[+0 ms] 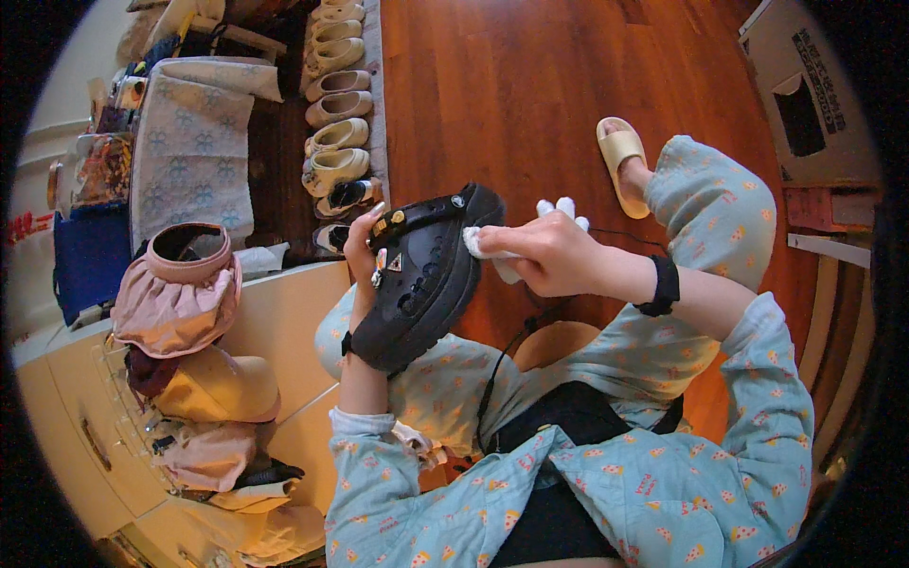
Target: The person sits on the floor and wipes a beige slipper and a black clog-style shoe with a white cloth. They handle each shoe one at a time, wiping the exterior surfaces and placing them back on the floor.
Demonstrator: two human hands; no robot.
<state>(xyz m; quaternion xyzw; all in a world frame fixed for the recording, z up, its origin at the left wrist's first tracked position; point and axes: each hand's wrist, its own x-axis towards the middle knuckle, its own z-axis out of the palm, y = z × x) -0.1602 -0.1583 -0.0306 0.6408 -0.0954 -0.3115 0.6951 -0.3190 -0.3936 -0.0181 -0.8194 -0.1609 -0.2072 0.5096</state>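
Note:
A black foam clog [426,277] with small charms on its upper and strap is held up over the floor, in front of my lap. My left hand [362,248] grips it from the left, with the thumb near the heel strap and the other fingers hidden behind or inside the shoe. At the clog's right side, my right hand [550,252] pinches a white cloth [472,241] whose tip touches the clog's edge close to the strap. More of the white material shows beyond my right knuckles.
A row of light-coloured shoes [339,106] lines a mat on the left. Hats [177,298] hang against the cabinet [305,298] at lower left. A cream slide sandal [625,167] is on my foot upon the wooden floor [490,92]. A cardboard box [817,156] stands at right.

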